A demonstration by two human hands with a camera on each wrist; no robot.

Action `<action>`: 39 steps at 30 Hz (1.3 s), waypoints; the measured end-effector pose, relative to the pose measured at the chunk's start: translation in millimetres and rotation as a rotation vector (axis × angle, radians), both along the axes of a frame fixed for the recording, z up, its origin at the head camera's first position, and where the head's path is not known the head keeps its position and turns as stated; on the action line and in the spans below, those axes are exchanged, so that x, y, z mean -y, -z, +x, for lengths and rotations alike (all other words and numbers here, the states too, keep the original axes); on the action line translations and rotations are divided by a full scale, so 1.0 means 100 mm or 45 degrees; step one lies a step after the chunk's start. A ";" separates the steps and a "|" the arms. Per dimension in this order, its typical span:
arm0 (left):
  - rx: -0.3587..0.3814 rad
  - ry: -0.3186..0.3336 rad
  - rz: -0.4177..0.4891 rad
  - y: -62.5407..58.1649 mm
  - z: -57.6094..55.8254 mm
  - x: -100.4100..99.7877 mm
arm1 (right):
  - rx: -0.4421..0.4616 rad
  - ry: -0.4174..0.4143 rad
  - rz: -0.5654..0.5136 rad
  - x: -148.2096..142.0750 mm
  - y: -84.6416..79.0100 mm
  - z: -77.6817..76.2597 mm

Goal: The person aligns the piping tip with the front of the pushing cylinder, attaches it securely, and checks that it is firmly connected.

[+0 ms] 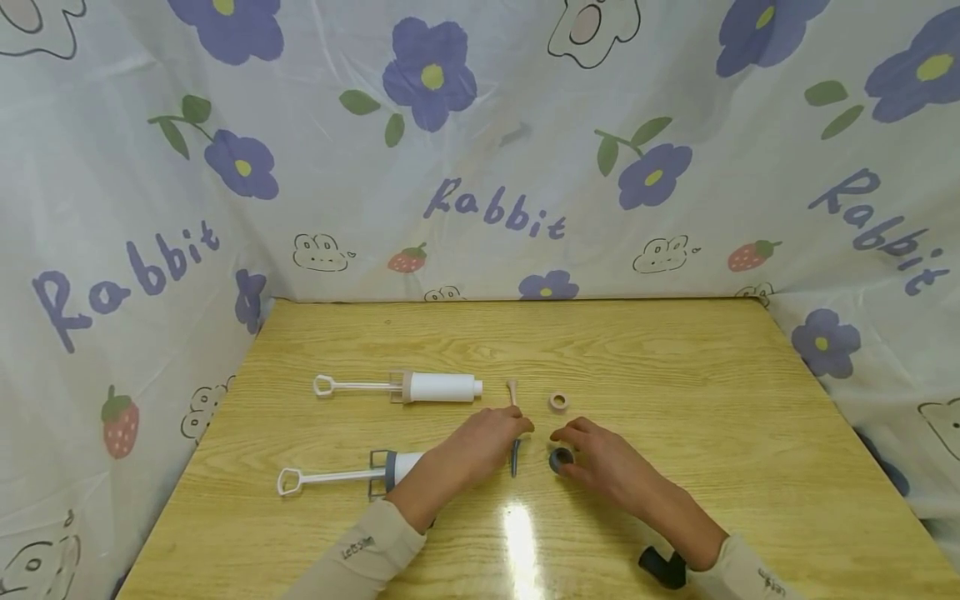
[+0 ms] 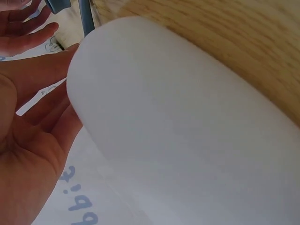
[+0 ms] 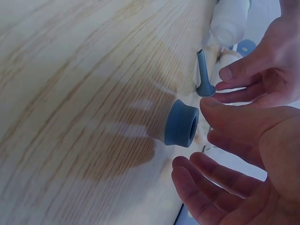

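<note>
My left hand (image 1: 480, 437) is over the grey-blue flared nozzle (image 1: 515, 458), its fingertips right at the flared end in the right wrist view, thumb and fingers apart. A pinkish nozzle (image 1: 512, 390) lies just beyond these fingers. On the right, my right hand (image 1: 611, 467) spreads loosely around a grey-blue ring (image 3: 178, 124) standing on the table, its thumb and fingers not closed on it. The white barrel (image 2: 178, 122) of a blue-collared plunger tube fills the left wrist view; in the head view my left forearm partly hides that tube.
A second white plunger tube (image 1: 442, 387) with a pinkish collar lies at the back left. Near it is a pinkish ring (image 1: 551, 403). A black object (image 1: 662, 568) shows beside my right sleeve. Printed cloth (image 1: 495, 250) hangs around the wooden table (image 1: 675, 358).
</note>
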State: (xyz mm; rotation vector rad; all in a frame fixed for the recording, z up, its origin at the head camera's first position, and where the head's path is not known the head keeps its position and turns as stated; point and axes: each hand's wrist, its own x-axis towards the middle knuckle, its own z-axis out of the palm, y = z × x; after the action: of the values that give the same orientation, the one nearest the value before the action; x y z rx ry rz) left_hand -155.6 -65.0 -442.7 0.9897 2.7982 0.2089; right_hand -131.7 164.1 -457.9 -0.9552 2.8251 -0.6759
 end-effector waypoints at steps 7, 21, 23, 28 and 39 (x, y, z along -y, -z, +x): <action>0.020 0.011 0.004 0.01 0.00 -0.01 | 0.020 0.007 0.019 0.02 0.01 0.00; -0.096 0.065 0.000 0.09 0.01 0.00 | 0.015 -0.021 0.029 0.06 0.04 0.00; -0.109 0.065 0.001 0.09 0.01 0.00 | 0.008 -0.020 0.033 0.07 0.06 -0.01; -0.132 0.055 -0.004 0.10 0.02 0.00 | 0.015 -0.027 0.016 0.07 0.05 -0.01; -0.149 0.038 -0.057 0.11 0.02 -0.02 | 0.046 -0.002 0.005 0.10 0.05 0.00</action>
State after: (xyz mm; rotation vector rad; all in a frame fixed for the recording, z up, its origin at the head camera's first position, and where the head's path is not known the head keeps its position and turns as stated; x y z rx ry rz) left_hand -153.5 -63.2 -454.0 1.0655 2.8765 0.0866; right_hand -131.7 154.5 -463.2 -0.9347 2.7933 -0.6797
